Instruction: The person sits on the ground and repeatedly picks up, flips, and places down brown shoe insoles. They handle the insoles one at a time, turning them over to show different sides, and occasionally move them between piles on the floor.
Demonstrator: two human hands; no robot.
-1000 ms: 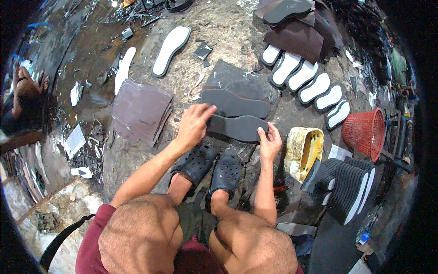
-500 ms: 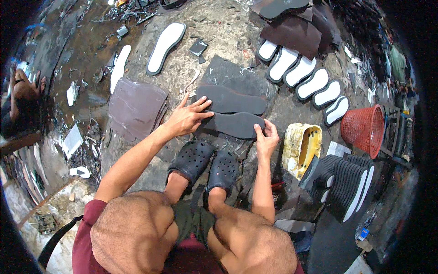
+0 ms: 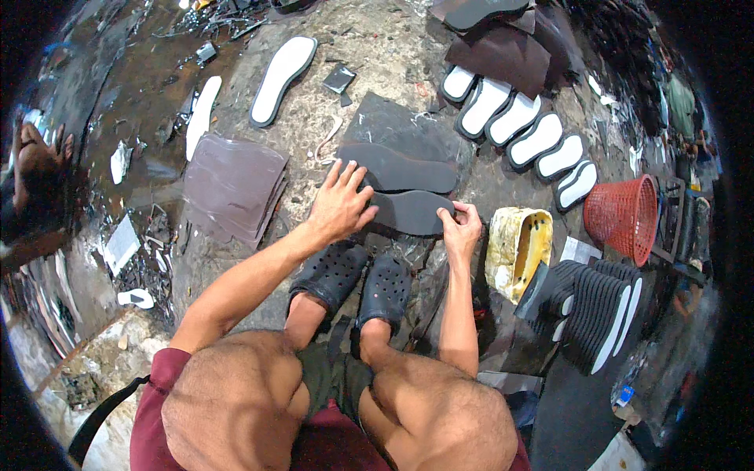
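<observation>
Two dark grey shoe soles lie side by side before me, the far sole [image 3: 408, 167] partly on a square black sheet [image 3: 397, 124]. My left hand [image 3: 339, 202] rests with spread fingers over the left ends of both soles and covers them. At the other end, my right hand [image 3: 461, 228] pinches the tip of the near sole [image 3: 408, 212] between thumb and fingers. Both soles look flat, with thin edges. Just below them are my feet in black clogs [image 3: 386, 290].
Brown sheets [image 3: 232, 188] are stacked at left, with a white-topped sole [image 3: 283, 82] beyond. Several white-topped soles [image 3: 514, 119] line up at far right. A yellow container [image 3: 503, 247], a red basket [image 3: 620, 212] and stacked striped soles [image 3: 593, 314] stand at right. Scraps litter the left floor.
My left hand has shifted slightly right and turned, its fingers now covering more of the soles' left ends. The right hand keeps its pinch on the near sole.
</observation>
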